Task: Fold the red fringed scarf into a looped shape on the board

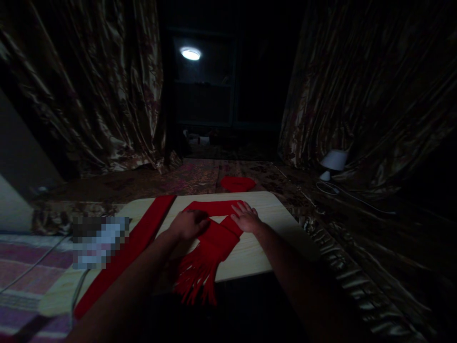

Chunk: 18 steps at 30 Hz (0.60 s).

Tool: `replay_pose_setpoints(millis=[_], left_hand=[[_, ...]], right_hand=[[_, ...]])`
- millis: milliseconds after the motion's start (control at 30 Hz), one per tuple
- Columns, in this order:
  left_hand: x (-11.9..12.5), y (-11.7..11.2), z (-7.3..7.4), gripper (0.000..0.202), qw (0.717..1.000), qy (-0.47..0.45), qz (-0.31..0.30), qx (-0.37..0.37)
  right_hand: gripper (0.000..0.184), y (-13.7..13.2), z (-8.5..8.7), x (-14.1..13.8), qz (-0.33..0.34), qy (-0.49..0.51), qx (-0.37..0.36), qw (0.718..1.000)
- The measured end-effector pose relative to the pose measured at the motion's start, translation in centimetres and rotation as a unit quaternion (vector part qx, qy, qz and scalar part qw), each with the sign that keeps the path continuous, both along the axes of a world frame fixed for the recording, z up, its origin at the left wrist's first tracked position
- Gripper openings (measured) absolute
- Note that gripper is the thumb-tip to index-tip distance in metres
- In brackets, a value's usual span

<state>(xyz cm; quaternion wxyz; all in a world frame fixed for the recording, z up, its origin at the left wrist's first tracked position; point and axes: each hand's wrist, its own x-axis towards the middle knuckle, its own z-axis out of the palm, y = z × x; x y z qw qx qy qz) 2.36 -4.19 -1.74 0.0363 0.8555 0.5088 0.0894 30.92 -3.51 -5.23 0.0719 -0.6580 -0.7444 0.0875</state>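
Touching the red scarf (218,242) amid the tabletop (264,252), apparently already looped and overlapped but still loose-fringed over the near edge, with left hand (188,224) curled (grip impossible to tell) and right hand (247,219) spread wide.

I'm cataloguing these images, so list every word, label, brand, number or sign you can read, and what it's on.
No readable text anywhere.
Red fringed cloth: no lettering visible.
Pixelated patch at the left: blocked out, so anything printed there can't be read.
Lamp: no lettering visible.
Dark background beyond the curtains: too dim to tell.
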Motion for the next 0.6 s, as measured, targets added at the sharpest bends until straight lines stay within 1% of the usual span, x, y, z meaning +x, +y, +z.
replay_pose_setpoints(millis=[67, 100, 167, 233, 300, 400, 600], left_hand=[[0.2, 0.7, 0.4, 0.068, 0.999, 0.002, 0.021, 0.042], [0.2, 1.1, 0.3, 0.072, 0.998, 0.006, 0.033, 0.05], [0.0, 1.8, -0.6, 0.078, 0.998, 0.016, 0.063, 0.02], [-0.4, 2.4, -1.9, 0.079, 0.995, 0.02, 0.094, -0.03], [-0.7, 2.8, -3.1, 0.078, 0.992, 0.016, 0.115, -0.053], [-1.1, 3.0, -4.2, 0.08, 0.992, 0.007, 0.12, -0.046], [-1.2, 3.3, -4.4, 0.081, 0.993, 0.001, 0.11, -0.043]], right_hand=[[0.065, 0.0, -0.1, 0.0, -0.002, 0.002, 0.004, 1.0], [0.065, 0.0, -0.2, 0.0, -0.001, 0.003, 0.008, 1.0], [0.065, 0.0, -0.4, 0.1, 0.003, 0.003, 0.015, 1.0], [0.064, 0.1, -0.5, 0.1, 0.006, -0.002, 0.018, 1.0], [0.064, 0.1, -0.5, 0.1, 0.004, -0.007, 0.016, 1.0], [0.065, 0.1, -0.5, 0.1, 0.003, -0.007, 0.015, 1.0], [0.065, 0.1, -0.4, 0.2, -0.004, -0.012, 0.015, 1.0]])
